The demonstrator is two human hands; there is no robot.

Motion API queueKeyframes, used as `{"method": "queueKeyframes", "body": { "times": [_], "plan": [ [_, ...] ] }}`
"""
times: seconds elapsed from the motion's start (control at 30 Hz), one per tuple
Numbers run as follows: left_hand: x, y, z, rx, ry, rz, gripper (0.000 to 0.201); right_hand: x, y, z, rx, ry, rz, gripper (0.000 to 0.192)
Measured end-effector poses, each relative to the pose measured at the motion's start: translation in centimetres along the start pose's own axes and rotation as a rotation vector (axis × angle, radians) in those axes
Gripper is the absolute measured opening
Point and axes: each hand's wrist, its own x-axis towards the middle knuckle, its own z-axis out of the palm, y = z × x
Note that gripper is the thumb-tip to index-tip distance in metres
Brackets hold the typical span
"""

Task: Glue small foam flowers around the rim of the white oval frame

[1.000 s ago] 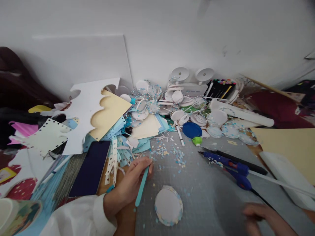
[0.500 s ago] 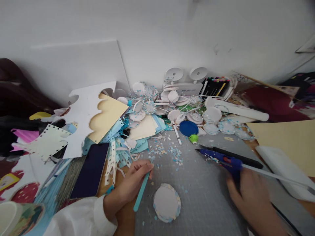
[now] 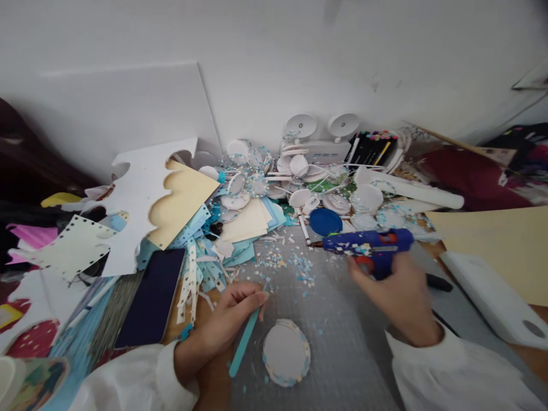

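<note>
We see a bare patch of grey cutting mat [image 3: 342,342] around the white paper disc [image 3: 286,352], hemmed by paper scraps beyond it and a phone [image 3: 149,297] to its left. The disc lies flat, its rim speckled blue. Our left hand [image 3: 222,322], just left of the disc, pinches a teal stick [image 3: 245,338]. Our right hand [image 3: 396,294], beyond-right of the disc, grips a blue glue gun [image 3: 368,245], nozzle pointing left.
</note>
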Motion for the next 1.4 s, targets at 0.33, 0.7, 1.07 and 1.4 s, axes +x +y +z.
{"method": "queueKeyframes", "body": {
  "times": [0.33,0.7,1.07,1.4],
  "plan": [
    [-0.2,0.8,0.0,0.177,-0.120,0.073,0.046,-2.6,-0.5,3.1,0.334,-0.087,-0.217,0.017],
    [0.0,1.9,0.3,0.187,-0.181,0.136,0.043,-2.9,-0.3,3.0,0.261,-0.092,-0.345,0.011],
    [0.0,1.9,0.3,0.212,-0.179,0.096,0.043,-2.9,-0.5,2.7,0.218,-0.192,-0.250,0.013],
    [0.0,2.1,0.4,0.224,-0.182,0.075,0.043,-2.9,-0.4,2.8,0.190,-0.189,-0.212,0.013]
  ]
}}
